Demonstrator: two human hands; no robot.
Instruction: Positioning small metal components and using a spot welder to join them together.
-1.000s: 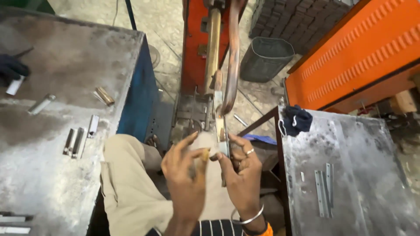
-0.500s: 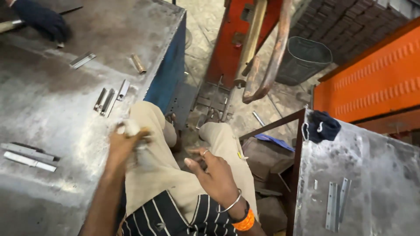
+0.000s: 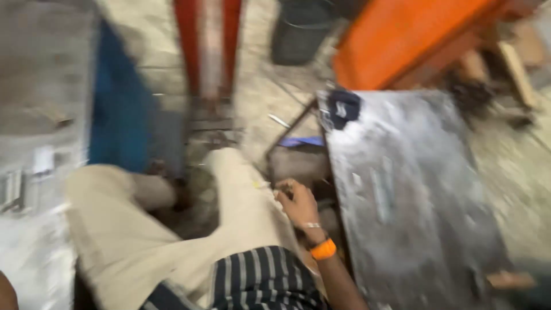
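The picture is heavily blurred. My right hand [image 3: 295, 202] rests by my right thigh in beige trousers [image 3: 241, 206], close to the left edge of a grey metal table [image 3: 425, 229]. Its fingers are curled, and the blur hides whether they hold anything. An orange band and a metal bangle sit on that wrist. Of my left arm only a sliver of skin [image 3: 6, 293] shows at the bottom left corner; the hand itself is out of the picture. Thin metal strips [image 3: 380, 195] lie on the right table.
A second metal table [image 3: 34, 86] with a blue side [image 3: 117, 115] and small metal pieces [image 3: 17, 189] stands at left. Ahead rise a red machine frame [image 3: 209, 51], a dark basket [image 3: 304, 34] and an orange machine [image 3: 413, 40]. A dark cloth [image 3: 342, 107] lies on the right table's corner.
The view has swung to the right and blurred. My left hand has gone out of the picture at lower left. My right hand has dropped beside my right thigh, fingers now curled.
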